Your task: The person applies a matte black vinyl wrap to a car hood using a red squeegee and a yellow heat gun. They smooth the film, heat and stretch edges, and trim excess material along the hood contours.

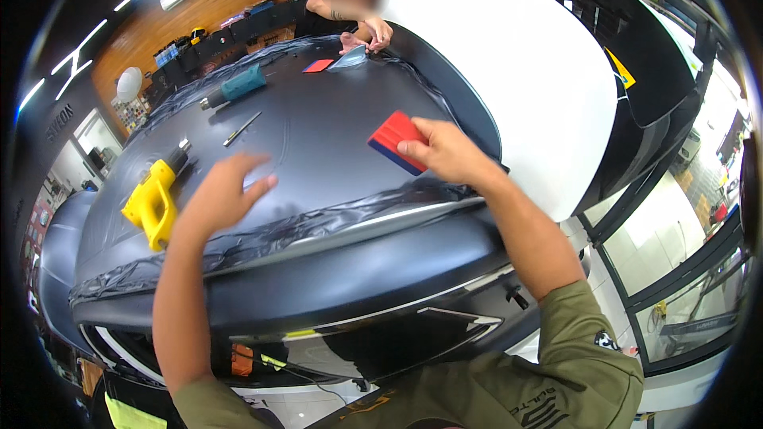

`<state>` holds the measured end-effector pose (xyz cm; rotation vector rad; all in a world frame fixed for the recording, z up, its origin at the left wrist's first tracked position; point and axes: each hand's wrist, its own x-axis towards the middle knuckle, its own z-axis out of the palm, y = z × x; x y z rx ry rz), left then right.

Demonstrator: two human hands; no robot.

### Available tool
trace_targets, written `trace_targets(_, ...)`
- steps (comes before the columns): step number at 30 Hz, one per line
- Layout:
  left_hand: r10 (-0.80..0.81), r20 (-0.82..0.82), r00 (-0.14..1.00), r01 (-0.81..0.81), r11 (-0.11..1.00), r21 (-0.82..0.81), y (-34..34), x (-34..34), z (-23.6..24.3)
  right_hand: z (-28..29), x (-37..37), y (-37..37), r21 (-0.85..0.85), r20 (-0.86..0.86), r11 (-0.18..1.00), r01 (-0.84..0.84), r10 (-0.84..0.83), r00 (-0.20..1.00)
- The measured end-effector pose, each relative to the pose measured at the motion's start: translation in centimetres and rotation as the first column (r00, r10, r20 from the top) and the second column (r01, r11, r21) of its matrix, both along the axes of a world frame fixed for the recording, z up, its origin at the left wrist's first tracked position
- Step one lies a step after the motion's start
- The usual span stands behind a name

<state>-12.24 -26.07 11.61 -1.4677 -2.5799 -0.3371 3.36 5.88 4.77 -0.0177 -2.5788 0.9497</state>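
My right hand point(453, 152) grips a red squeegee point(395, 137) with a dark blue edge, thumb on its face, above the right side of the car roof. Dark satin film point(334, 139) covers the roof, and its loose margin point(358, 206) lies wrinkled along the near edge. My left hand point(222, 197) hovers over the film with fingers apart and nothing in it. Close by on its left lies a yellow heat gun point(151, 195), nozzle pointing away. A slim cutter or pen point(242, 129) rests farther up the roof.
At the far side a co-worker's hands point(373, 38) hold up a corner of film point(350, 58). Beside it lie another red squeegee point(318, 66) and a teal heat gun point(237, 87). A large white panel point(548, 71) rises on the right. Glass doors point(675, 286) stand beyond.
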Motion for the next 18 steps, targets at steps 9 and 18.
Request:
trace_targets(9,0.269,-0.387,0.882,-0.131,0.928,0.348,-4.2,6.5,-10.6,-5.5,0.2,-4.1,0.198,-0.395,0.94,0.278,-0.183,0.9)
trace_targets(18,0.371,-0.409,0.833,-0.198,0.892,0.406,-2.9,6.6,-11.3,-5.3,0.9,-4.1,0.094,-0.476,0.916,0.389,-0.302,0.826)
